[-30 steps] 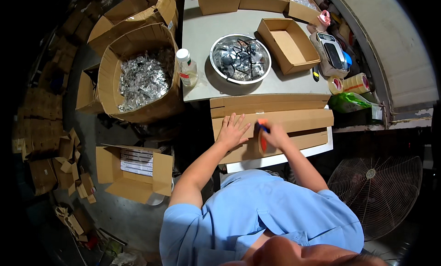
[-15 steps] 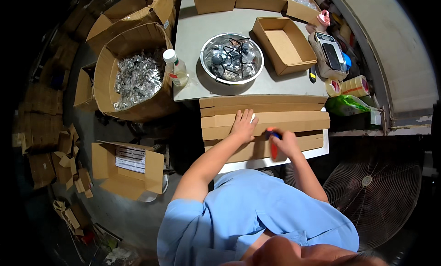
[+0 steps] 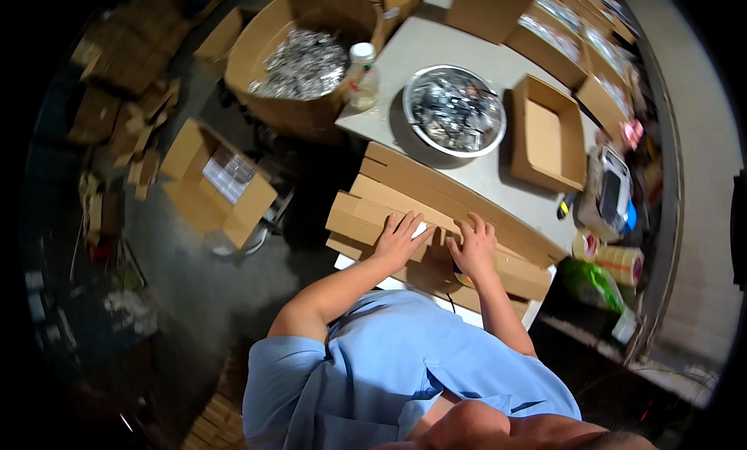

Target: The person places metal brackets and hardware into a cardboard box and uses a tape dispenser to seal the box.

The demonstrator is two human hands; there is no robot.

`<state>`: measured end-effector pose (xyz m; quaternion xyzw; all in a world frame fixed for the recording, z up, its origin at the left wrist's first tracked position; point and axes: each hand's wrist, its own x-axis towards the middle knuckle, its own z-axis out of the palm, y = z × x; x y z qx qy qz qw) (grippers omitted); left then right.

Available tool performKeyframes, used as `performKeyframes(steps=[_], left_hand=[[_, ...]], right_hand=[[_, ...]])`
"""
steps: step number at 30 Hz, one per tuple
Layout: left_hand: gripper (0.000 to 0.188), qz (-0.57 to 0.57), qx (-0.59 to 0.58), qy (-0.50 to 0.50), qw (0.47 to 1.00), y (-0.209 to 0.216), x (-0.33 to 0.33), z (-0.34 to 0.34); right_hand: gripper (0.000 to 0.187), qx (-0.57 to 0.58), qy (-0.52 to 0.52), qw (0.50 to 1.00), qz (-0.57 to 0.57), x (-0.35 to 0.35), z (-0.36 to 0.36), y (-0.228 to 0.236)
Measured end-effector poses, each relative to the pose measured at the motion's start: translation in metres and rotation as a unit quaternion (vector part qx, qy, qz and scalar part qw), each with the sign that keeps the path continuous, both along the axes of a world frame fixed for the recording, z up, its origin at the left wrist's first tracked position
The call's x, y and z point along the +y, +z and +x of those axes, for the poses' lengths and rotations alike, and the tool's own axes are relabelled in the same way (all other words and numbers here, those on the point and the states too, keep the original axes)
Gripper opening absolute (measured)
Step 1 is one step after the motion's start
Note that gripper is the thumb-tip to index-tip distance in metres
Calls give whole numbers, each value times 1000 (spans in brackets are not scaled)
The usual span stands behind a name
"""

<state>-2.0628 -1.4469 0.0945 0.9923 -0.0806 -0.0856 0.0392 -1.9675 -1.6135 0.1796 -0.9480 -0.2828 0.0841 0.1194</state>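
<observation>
A long folded cardboard piece [image 3: 354, 217] with slotted ends lies slanting along the front of the white table. My left hand [image 3: 398, 241] rests on it with fingers stretched out, pressing a raised fold. A small white thing [image 3: 421, 231] shows beside those fingers. My right hand [image 3: 475, 248] lies on the same fold farther right, its fingers apart. Partly hidden by the right wrist is a small blue and yellowish thing [image 3: 461, 276], its kind unclear. A thin black strand [image 3: 451, 302] hangs below it.
Behind the cardboard are a metal bowl [image 3: 412, 127] of shiny packets, a bottle [image 3: 362, 80] and an open box [image 3: 545, 135]. On the right are a scale [image 3: 611, 185], a cutter [image 3: 566, 206] and tape rolls [image 3: 618, 263]. Large cartons [image 3: 257, 100] stand on the left.
The view has turned, so the table now slants. My right hand has let go of the red and blue thing and spread on the cardboard. Black strands atop the bowl no longer show.
</observation>
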Motion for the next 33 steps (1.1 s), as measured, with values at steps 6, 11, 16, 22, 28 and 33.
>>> performKeyframes(steps=[6,11,16,22,28,33], left_hand=[[69,-248,-325,464,785,-12,9,-65],[83,-429,-362,638,527,-50,13,-11],[73,-477,-357,655,464,-45,25,-15],[40,-289,-270,734,552,-46,33,-28],[32,-289,-218,657,661,-28,61,-30],[31,-486,-176,628,581,-27,75,-37]], right_hand=[[34,312,236,915,101,96,55,-41],[36,456,362,771,260,184,46,-110],[35,627,244,735,80,208,36,-110],[49,210,313,923,-78,215,21,-96],[38,121,277,953,3,204,17,-87],[49,185,92,956,-208,121,15,31]])
